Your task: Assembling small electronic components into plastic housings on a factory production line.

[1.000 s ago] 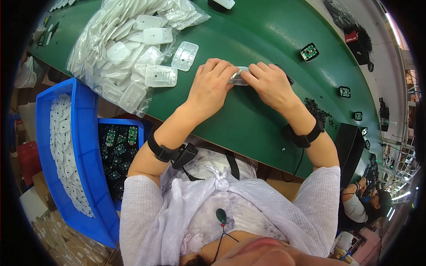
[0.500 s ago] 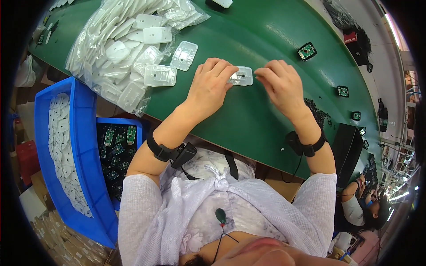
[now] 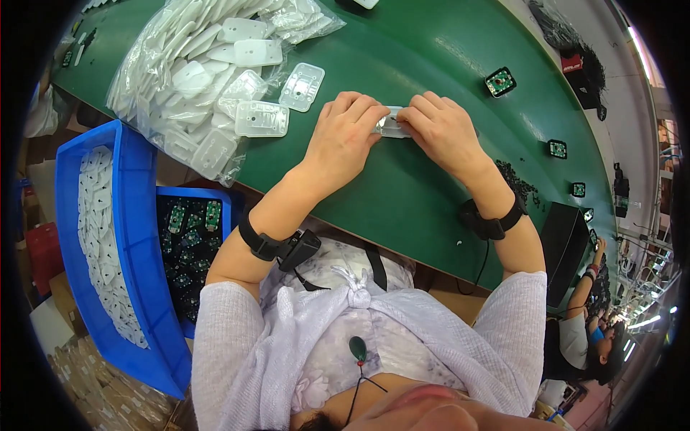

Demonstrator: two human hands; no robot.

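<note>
A translucent white plastic cover (image 3: 392, 126) lies on the green table between my hands. My left hand (image 3: 347, 129) grips its left end, with the fingers bent and closed. My right hand (image 3: 440, 128) is closed at the opposite end, thumb and fingers pinched against the cover. The fingers hide both ends of the piece, and only its middle shows. Two similar translucent covers lie to the left of my left hand: one flat and level (image 3: 262, 119), the other tilted behind it (image 3: 302, 87).
A clear bag (image 3: 172, 86) spills many white covers at the left. Below it stand a blue bin (image 3: 129, 237) of white pieces and another of circuit boards (image 3: 188, 251). Small black parts (image 3: 514, 183), a circuit board (image 3: 500, 82) and a black box (image 3: 563, 233) are on the right. A co-worker (image 3: 578, 337) sits beyond.
My right hand has moved left onto the cover, from a spot just beside it. My left hand stays at its end. The co-worker's arm has reached up over the table.
</note>
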